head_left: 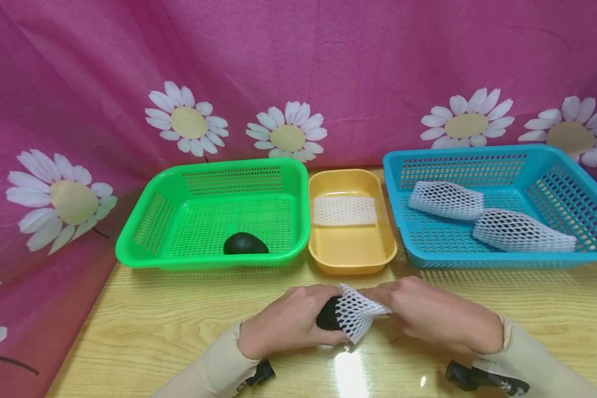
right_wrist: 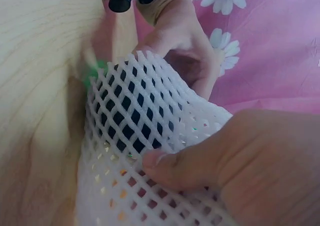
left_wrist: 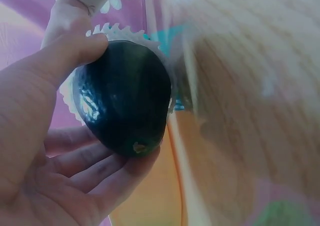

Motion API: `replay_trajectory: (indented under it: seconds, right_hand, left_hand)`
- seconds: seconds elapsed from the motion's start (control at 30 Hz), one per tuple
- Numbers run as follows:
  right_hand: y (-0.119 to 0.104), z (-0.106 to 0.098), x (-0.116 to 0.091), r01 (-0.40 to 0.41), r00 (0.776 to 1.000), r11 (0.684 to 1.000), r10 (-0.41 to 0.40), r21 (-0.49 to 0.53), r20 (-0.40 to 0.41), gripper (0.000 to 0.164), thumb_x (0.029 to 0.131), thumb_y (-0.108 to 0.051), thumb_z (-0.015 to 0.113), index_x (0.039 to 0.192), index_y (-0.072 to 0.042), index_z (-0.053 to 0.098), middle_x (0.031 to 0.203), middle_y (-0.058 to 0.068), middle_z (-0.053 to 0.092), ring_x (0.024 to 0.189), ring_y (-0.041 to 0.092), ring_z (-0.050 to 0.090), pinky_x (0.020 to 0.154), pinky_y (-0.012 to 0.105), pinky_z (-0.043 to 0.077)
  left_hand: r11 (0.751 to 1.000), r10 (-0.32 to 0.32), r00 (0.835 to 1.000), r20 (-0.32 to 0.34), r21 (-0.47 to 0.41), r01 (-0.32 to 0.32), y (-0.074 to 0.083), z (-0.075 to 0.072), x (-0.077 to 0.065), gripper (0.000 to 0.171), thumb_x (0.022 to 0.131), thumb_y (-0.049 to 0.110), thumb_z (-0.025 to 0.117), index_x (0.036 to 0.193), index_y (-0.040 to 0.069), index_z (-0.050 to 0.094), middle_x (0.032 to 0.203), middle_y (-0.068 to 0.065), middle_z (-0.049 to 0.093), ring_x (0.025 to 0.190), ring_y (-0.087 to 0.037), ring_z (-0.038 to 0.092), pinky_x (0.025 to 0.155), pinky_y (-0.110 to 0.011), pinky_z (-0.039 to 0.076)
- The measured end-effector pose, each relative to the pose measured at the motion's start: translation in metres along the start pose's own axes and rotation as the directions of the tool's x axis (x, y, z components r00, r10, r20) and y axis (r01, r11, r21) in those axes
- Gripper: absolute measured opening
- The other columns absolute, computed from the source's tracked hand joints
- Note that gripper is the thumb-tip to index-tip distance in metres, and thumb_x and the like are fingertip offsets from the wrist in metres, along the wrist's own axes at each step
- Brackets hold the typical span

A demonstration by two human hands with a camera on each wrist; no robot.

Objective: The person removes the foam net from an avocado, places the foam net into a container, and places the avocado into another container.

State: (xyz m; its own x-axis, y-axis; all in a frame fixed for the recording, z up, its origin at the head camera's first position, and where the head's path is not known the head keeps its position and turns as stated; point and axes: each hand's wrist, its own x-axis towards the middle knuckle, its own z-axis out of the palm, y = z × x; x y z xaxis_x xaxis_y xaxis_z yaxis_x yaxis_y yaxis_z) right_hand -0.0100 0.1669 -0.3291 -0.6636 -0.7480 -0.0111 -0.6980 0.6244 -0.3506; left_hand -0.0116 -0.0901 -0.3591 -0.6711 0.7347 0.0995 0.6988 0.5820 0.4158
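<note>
My left hand [head_left: 289, 319] grips a dark, smooth avocado [left_wrist: 125, 95], with the thumb on one side and the fingers curled under the other. The avocado's far end sits inside a white foam net sleeve [head_left: 355, 315], while its stem end is bare in the left wrist view. My right hand [head_left: 435, 312] pinches the loose end of this sleeve between thumb and fingers. In the right wrist view the mesh [right_wrist: 132, 105] spreads over the dark fruit and its lower part hangs slack. Both hands are low over the near part of the table.
A green basket [head_left: 146, 257] at the left holds another avocado [head_left: 244, 243]. In the middle, a yellow tray [head_left: 350, 254] contains a flat foam net sleeve [head_left: 345, 210]. Two net-wrapped pieces [head_left: 446, 200] lie in a blue basket [head_left: 420, 258] at the right. Behind hangs a flowered magenta cloth [head_left: 358, 66].
</note>
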Motion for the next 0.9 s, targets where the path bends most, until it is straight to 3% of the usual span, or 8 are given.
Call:
replay_trajectory:
  seconds: [0.17, 0.4, 0.57, 0.73, 0.9]
  right_hand:
    - [0.000, -0.004, -0.002, -0.019, 1.000, 1.000, 0.019, 0.011, 0.019, 0.076, 0.072, 0.002, 0.072, 0.133, -0.041, 0.055, 0.117, -0.019, 0.068, 0.104, 0.004, 0.067, 0.087, 0.031, 0.058]
    - [0.002, -0.006, -0.003, -0.027, 0.999, 0.999, 0.027, 0.017, 0.034, 0.053, 0.082, -0.004, 0.067, 0.119, -0.041, 0.060, 0.105, -0.023, 0.068, 0.094, -0.003, 0.065, 0.079, 0.026, 0.057]
    - [0.005, -0.009, -0.006, -0.024, 0.999, 0.999, 0.024, 0.021, 0.024, 0.047, 0.085, -0.007, 0.067, 0.114, -0.042, 0.061, 0.101, -0.026, 0.066, 0.092, -0.007, 0.063, 0.079, 0.024, 0.057]
    - [0.005, -0.018, -0.010, -0.036, 0.999, 0.999, 0.035, -0.013, -0.015, 0.054, 0.079, 0.003, 0.066, 0.116, -0.036, 0.063, 0.103, -0.024, 0.067, 0.093, -0.004, 0.064, 0.080, 0.026, 0.057]
    - [0.005, -0.026, -0.013, -0.010, 0.996, 1.000, 0.007, -0.027, -0.089, 0.060, 0.069, 0.010, 0.066, 0.116, -0.027, 0.064, 0.102, -0.017, 0.069, 0.086, 0.000, 0.064, 0.072, 0.026, 0.056]
  left_hand:
    - [1.000, -0.022, 1.000, 0.017, -0.003, 0.022, 0.000, -0.001, 0.000, 0.065, 0.081, 0.060, 0.068, 0.128, 0.016, 0.055, 0.111, 0.007, 0.067, 0.093, 0.000, 0.062, 0.081, -0.014, 0.052]
    - [0.999, -0.037, 0.999, 0.034, -0.021, 0.037, 0.000, -0.003, 0.000, 0.060, 0.082, 0.057, 0.068, 0.124, 0.017, 0.056, 0.109, 0.006, 0.068, 0.090, 0.001, 0.061, 0.076, -0.010, 0.049]
    - [1.000, -0.026, 0.999, 0.035, -0.011, 0.027, -0.001, -0.001, 0.001, 0.060, 0.081, 0.053, 0.070, 0.125, 0.015, 0.056, 0.110, 0.004, 0.069, 0.090, -0.001, 0.062, 0.077, -0.012, 0.050]
    - [1.000, 0.010, 1.000, 0.009, -0.016, -0.010, -0.002, 0.001, 0.001, 0.057, 0.080, 0.051, 0.072, 0.124, 0.017, 0.057, 0.108, 0.007, 0.068, 0.088, 0.001, 0.061, 0.075, -0.010, 0.049]
    - [1.000, 0.014, 1.000, 0.018, -0.017, -0.013, -0.003, 0.001, 0.001, 0.060, 0.081, 0.049, 0.072, 0.129, 0.018, 0.056, 0.115, 0.004, 0.069, 0.094, -0.001, 0.063, 0.078, -0.012, 0.051]
